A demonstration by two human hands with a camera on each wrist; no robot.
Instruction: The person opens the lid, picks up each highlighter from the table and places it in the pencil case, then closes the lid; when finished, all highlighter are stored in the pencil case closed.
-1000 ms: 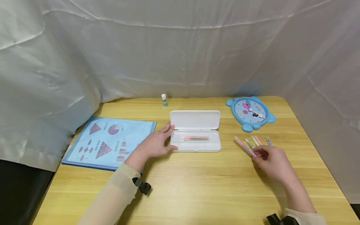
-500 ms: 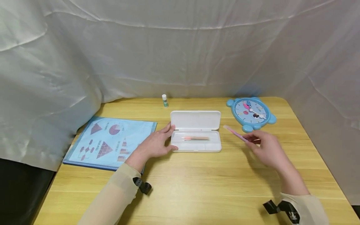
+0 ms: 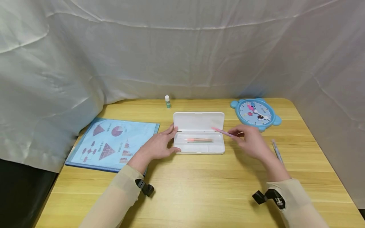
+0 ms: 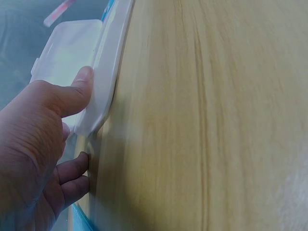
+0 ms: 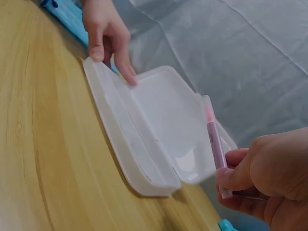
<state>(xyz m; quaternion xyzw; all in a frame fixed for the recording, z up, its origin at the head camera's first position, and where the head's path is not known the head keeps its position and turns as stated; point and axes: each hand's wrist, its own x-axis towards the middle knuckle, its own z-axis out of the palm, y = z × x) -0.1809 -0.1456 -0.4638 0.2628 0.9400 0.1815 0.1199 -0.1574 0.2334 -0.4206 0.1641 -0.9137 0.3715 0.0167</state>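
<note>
Only the head view shows the case's (image 3: 196, 148) contents (image 3: 199, 140).

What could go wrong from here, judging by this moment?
The pink pen is pinched near one end by the right hand, so it might tilt or slip. It could also catch the raised lid. The left hand holds only one end of the case, so a knock might swivel it.

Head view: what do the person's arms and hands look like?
The left sleeve and right sleeve are beige. Each wrist carries a black device; the right one shows whitish markings. The left hand and right hand are ungloved.
</note>
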